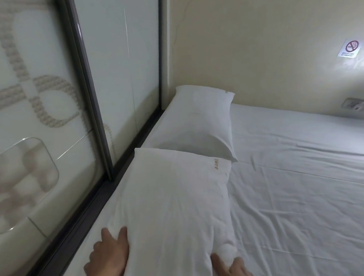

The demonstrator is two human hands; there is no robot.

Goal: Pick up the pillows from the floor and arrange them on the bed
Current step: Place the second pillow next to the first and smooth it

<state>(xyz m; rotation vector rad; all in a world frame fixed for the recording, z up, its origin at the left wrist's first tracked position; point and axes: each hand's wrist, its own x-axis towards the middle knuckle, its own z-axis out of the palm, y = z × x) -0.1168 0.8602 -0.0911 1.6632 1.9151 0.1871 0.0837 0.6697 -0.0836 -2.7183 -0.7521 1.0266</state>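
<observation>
Two grips flank the near pillow [174, 198]: left hand [107, 258] flat, right hand [235, 273] pinching its corner.

2 pillows on bed [309, 191] along left edge, near pillow [173, 203] in front of far pillow [195, 122].

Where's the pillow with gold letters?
In the head view, that pillow lies on the bed, at its left side beside the glass door, nearer than the other pillow.

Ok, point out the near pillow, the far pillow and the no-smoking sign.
Near pillow [172, 196]: head view, middle of its top face.
Far pillow [195, 122]: head view, middle of its top face.
No-smoking sign [350, 48]: head view, on its red circle.
</observation>
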